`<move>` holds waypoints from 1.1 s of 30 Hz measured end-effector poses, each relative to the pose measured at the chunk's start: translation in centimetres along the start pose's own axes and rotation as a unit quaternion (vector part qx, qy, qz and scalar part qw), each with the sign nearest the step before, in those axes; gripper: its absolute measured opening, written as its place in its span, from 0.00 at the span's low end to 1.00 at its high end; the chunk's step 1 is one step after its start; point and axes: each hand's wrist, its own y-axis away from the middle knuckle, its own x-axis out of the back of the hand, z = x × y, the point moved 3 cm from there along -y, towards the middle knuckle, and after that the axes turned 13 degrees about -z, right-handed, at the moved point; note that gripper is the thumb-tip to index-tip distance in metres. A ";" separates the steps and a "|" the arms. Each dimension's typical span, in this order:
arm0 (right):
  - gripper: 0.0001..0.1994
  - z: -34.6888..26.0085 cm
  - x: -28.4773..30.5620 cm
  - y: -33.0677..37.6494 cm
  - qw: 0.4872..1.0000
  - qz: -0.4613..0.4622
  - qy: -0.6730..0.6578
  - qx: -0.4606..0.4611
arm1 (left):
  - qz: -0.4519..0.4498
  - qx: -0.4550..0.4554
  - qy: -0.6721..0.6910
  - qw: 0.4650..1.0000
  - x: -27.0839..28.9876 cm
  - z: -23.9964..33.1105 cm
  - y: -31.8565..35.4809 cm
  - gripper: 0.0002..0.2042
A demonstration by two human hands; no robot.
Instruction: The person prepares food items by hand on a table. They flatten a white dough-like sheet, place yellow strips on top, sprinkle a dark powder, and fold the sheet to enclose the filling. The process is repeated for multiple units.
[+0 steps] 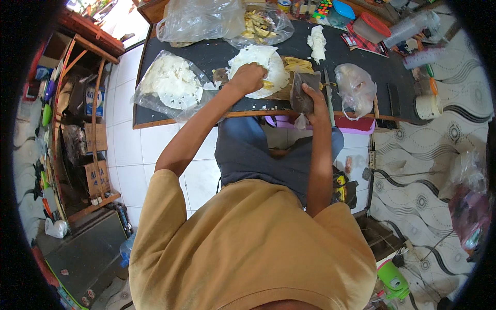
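Black tabletop (pixel 294 41) across upper frame, left hand (pixel 249 77) curled over round white sheet (pixel 277 67), grasp unclear, right hand (pixel 316 102) clutching brown-filled plastic bag (pixel 301 94), white floor tiles (pixel 129 137) centre-left

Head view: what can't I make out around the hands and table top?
All in the head view:
Left hand: fingertips, mostly hidden by its own knuckles.
Right hand: most fingers, hidden by the brown bag.
Brown bag: contents, too dark and small.
Clear bag: top, cut off by the upper edge.
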 end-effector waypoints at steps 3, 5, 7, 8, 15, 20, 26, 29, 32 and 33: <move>0.23 -0.4 0.4 0.7 1.000 -0.002 -0.013 -0.001 | 0.038 -0.028 -0.012 0.999 -0.1 0.0 0.2 0.08; 0.24 -0.5 0.6 1.0 1.000 0.001 -0.014 0.003 | 0.037 -0.029 0.002 0.999 -0.1 0.0 0.1 0.08; 0.24 -0.6 0.7 1.2 1.000 0.009 -0.015 0.004 | 0.009 -0.015 0.036 0.999 0.2 0.6 0.3 0.08; 0.24 -0.6 0.7 1.3 1.000 0.014 -0.014 0.002 | 0.001 -0.015 0.044 0.999 0.4 0.8 0.4 0.09; 0.20 -0.7 0.0 1.7 1.000 0.012 -0.012 0.009 | 0.014 -0.065 0.021 0.998 0.5 1.0 1.3 0.11; 0.28 -0.7 0.4 1.5 1.000 0.014 -0.013 0.023 | -0.036 -0.047 0.072 0.996 1.0 1.2 1.3 0.13; 0.29 -0.7 0.6 1.8 0.999 0.007 -0.031 0.016 | 0.062 0.030 0.385 0.920 1.3 -0.3 1.7 0.10; 0.28 -0.8 0.8 2.0 0.999 0.006 -0.036 0.023 | 0.052 0.169 0.610 0.773 0.4 -1.6 2.2 0.09; 0.27 -0.9 0.9 2.1 0.999 0.012 -0.037 0.028 | 0.025 0.203 0.724 0.659 -1.2 -0.9 2.9 0.14; 0.26 -0.9 0.7 2.1 0.999 0.013 -0.037 0.025 | 0.022 0.200 0.737 0.645 -1.8 -1.2 2.9 0.15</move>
